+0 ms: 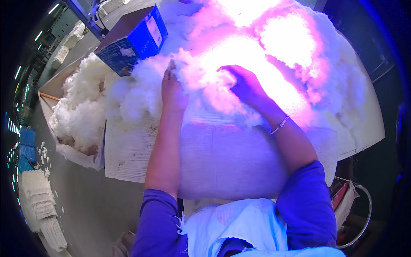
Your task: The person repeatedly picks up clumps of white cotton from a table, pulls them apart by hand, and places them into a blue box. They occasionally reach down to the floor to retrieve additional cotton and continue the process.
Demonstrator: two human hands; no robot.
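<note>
Both hands are at a loose clump of raw white cotton fibre [214,91] above the table's middle. My left hand [174,90] grips its left side, thumb upward, with most of the fingers hidden by fluff. On the other side my right hand [244,83], a thin bangle at the wrist, curls its fingers over the clump. Pink and violet light washes out the cotton and the table surface behind the hands. More cotton [295,43] is heaped at the far right of the table.
At the far left stands a blue box [141,40], tilted among the fluff. A cloth-lined bin [81,156] of cotton adjoins the table's left side. The pale sheet-covered table edge [231,171] lies before me. Stacked white bales [38,197] rest on the floor at left; a curved metal tube [369,205] is at right.
</note>
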